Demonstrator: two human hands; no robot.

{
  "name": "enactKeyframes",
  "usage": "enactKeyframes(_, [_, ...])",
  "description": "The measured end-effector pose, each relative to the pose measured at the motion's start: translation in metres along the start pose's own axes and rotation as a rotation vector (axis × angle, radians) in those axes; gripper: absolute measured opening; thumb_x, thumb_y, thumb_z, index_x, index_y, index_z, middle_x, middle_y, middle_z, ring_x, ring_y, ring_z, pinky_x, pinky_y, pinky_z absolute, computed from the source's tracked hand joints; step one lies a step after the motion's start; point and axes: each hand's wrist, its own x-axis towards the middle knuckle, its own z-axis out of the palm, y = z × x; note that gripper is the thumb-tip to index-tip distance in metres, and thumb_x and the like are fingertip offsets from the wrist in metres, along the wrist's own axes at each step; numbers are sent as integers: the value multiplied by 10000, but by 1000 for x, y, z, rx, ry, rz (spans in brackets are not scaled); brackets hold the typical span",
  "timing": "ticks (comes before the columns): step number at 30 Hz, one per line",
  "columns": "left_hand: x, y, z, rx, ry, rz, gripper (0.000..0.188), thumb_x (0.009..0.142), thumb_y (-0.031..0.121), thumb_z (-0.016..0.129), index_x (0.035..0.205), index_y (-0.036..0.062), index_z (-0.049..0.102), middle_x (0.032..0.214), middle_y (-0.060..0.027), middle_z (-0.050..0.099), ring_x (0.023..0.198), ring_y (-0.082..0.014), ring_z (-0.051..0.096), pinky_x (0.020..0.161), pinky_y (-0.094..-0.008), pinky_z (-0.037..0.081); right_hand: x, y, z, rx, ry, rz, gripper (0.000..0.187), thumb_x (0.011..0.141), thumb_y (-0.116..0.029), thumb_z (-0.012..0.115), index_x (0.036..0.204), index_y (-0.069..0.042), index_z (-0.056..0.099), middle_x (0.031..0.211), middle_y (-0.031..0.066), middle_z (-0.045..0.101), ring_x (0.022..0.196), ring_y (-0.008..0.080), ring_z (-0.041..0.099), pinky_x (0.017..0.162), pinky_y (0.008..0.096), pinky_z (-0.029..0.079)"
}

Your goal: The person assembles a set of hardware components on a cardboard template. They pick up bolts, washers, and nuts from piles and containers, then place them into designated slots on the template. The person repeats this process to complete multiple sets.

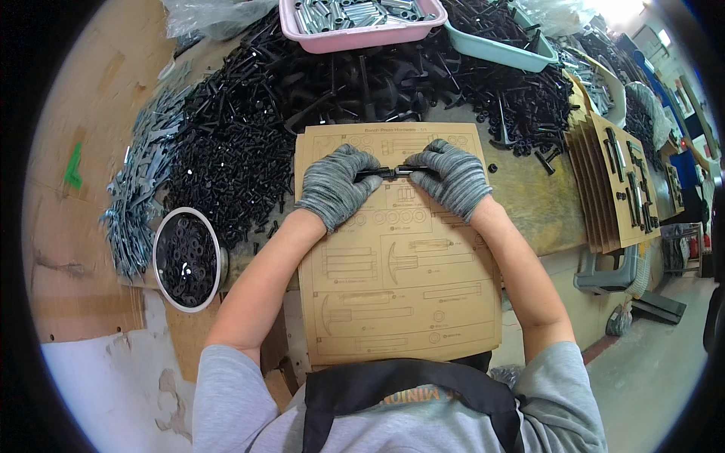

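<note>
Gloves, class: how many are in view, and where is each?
2: one grey glove on the left hand, another on the right hand. Both hands hold black hardware above printed cardboard. Neither glove is hidden.

My far-off view: stacked cardboard sheets (408,275) at centre, hardware around them.
I have a heap of screws (226,143) on the sheets' left, wrenches (147,170) beyond it, a bowl (223,264) of washers (185,260) at the near-left edge. Behind the sheets sits a tray (362,41) of tubes (355,13), a second tray (498,55) to its right. A loose bolt (544,161) lies between the sheets and loaded cards (590,189) further right.
</note>
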Motion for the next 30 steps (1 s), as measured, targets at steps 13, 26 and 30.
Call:
enactKeyframes(13, [-4, -9, -3, 59, 32, 57, 338, 803, 302, 650, 1078, 105, 647, 1019, -108, 622, 991, -291, 596, 877, -375, 479, -3, 3, 5, 1, 80, -94, 305, 776, -259, 702, 1053, -135, 667, 911, 125, 602, 784, 306, 602, 719, 396, 501])
enactKeyframes(26, [-37, -74, -105, 623, -104, -308, 542, 789, 188, 670, 1307, 183, 513, 1320, -193, 465, 1110, -344, 544, 933, -399, 462, -48, 5, -55, 145, 308, 83, 205, 811, -119, 684, 1009, -62, 676, 825, 96, 626, 583, 174, 558, 582, 300, 488])
enactKeyframes(30, [-45, -115, -93, 526, 37, -184, 372, 798, 116, 649, 1168, 139, 624, 1073, -148, 625, 908, -305, 620, 814, -389, 499, -79, 9, -62, 219, 348, 103, 156, 828, -101, 664, 970, -42, 689, 797, 107, 637, 601, 178, 576, 580, 296, 483])
